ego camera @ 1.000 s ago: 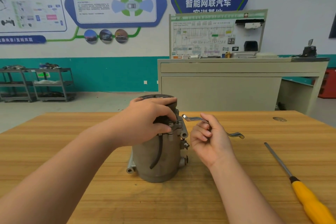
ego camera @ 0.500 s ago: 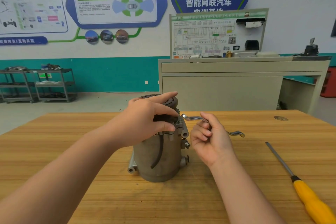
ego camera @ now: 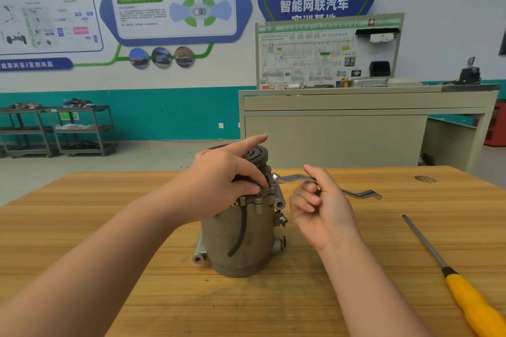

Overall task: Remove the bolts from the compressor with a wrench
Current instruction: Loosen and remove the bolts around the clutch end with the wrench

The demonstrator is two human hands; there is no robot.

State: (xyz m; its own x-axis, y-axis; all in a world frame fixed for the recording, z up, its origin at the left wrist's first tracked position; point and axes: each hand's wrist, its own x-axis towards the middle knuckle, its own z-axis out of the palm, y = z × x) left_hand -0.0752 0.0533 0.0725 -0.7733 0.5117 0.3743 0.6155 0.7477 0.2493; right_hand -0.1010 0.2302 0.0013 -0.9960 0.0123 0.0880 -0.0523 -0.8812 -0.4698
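Since a second ago my left hand (ego camera: 219,186) has lifted its forefinger off the top of the compressor (ego camera: 241,235) — it now points out straight over the black pulley face, while my thumb and the other fingers pinch at the flange by the bolt head. My right hand (ego camera: 320,205) has hardly shifted; its fingers curl round the middle of the wrench (ego camera: 295,178), whose near ring end sits at the flange beside my left fingertips and whose far end sticks out to the right above the table (ego camera: 328,295). I cannot tell whether the ring is seated on a bolt. Upright on its base, the compressor stands at the middle of the wooden table. Well to the right lies a yellow-handled screwdriver (ego camera: 449,276), apart from both hands.
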